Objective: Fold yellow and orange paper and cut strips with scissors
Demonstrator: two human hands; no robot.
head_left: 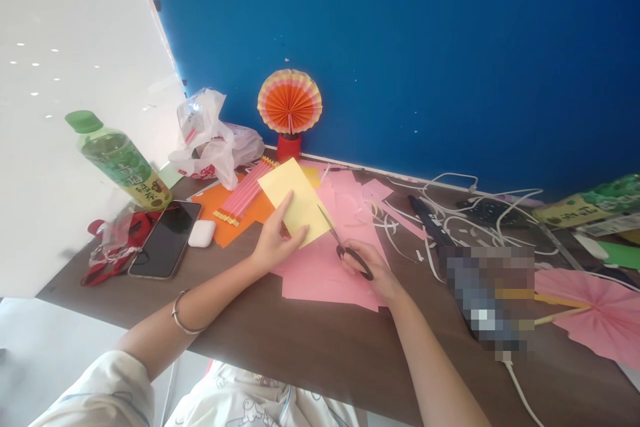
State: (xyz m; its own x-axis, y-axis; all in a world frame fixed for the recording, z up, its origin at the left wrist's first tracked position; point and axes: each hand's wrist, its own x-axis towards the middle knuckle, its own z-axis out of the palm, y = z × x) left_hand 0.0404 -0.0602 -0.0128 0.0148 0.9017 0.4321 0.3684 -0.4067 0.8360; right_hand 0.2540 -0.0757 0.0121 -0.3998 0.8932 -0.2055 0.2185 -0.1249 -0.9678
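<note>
My left hand (pixel 281 237) grips a pale yellow sheet of paper (pixel 295 197) by its lower left side, the thumb lying across its face. In my right hand (pixel 370 267) is a pair of scissors (pixel 357 261) with dark handles, fingers wrapped round the loops. The blades point up and left and meet the right edge of the yellow paper. Beneath both lie pink paper sheets (pixel 320 280). Left of the yellow paper, a folded pink strip with yellow ends (pixel 247 192) rests on orange paper (pixel 227 237).
A pleated paper fan (pixel 290 103) stands against the blue wall. On the left are a green-capped bottle (pixel 120 160), a phone (pixel 166 240), a white earphone case (pixel 202 233) and a plastic bag (pixel 215 140). White cables (pixel 455 213) and a pink fan (pixel 600 313) lie on the right.
</note>
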